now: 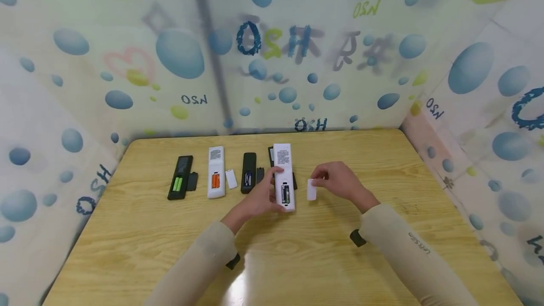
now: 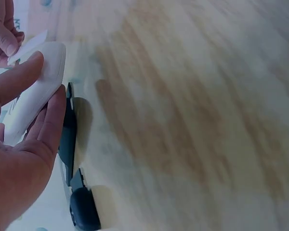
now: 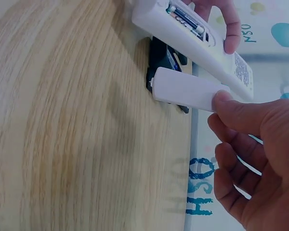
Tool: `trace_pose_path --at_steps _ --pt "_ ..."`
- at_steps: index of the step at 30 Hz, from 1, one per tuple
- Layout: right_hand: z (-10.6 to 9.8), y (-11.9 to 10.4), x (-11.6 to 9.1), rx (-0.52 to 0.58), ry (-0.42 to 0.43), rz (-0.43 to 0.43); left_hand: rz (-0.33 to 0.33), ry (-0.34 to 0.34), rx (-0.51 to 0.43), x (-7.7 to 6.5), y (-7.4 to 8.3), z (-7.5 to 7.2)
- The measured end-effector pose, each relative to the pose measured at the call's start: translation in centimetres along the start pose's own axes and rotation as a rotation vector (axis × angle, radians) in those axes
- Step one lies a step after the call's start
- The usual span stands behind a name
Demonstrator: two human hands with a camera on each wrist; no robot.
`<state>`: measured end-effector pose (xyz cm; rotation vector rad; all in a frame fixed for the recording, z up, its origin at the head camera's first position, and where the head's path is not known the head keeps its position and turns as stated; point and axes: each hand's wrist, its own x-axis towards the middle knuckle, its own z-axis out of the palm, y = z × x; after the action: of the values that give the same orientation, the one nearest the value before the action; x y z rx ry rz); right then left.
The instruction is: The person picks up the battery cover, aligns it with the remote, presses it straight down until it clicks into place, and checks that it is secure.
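A white remote control (image 1: 284, 164) is gripped by my left hand (image 1: 258, 197), its back facing up and its battery compartment uncovered. Dark batteries (image 3: 185, 20) lie inside that compartment. Between thumb and fingertip, my right hand (image 1: 340, 181) pinches a white battery cover (image 3: 185, 89) just to the right of the remote, apart from it. In the left wrist view the left thumb lies on one face of the white remote (image 2: 50, 67) and the fingers wrap its other side. Behind the held remote, a black remote (image 1: 270, 155) is mostly hidden.
Left along the wooden table (image 1: 323, 254) lie a black remote with green batteries (image 1: 177, 184), a white remote with orange batteries (image 1: 216, 181) and another black remote (image 1: 249, 164). Loose covers, one black (image 1: 192, 181) and one white (image 1: 231, 178), lie beside them. A patterned wall (image 1: 272, 79) stands behind.
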<state>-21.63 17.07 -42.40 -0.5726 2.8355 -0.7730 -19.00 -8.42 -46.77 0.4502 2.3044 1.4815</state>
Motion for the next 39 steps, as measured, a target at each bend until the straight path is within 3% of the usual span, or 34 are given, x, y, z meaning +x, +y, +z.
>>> trace_pose_path --at_steps 23,39 --pt "1.3 -1.2 0.1 0.021 -0.017 -0.024 0.027 0.0 0.048 -0.3 -1.1 0.4" --pt "2.6 -3.7 1.0 0.051 -0.028 -0.078 0.061 0.004 0.105 -0.1 -1.6 0.2"
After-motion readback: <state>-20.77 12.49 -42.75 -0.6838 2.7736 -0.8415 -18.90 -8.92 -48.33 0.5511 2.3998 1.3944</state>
